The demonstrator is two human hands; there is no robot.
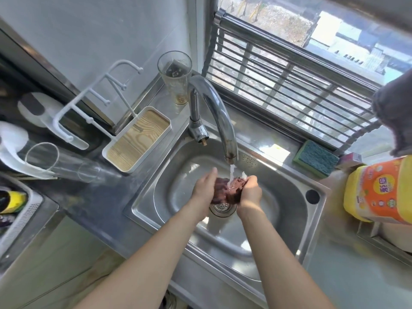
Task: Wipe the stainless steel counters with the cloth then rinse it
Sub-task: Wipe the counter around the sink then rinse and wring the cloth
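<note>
While water runs from the faucet [223, 121], left hand [204, 187] presses flat and right hand [249, 191] grips the cloth [225, 190], bunched over the sink [289, 197] drain so runoff falls away.

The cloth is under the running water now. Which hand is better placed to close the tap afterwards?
Probably the left. The left hand lies open against the cloth, on the side of the tap handle. The right hand grips the cloth and can hold it.
</note>
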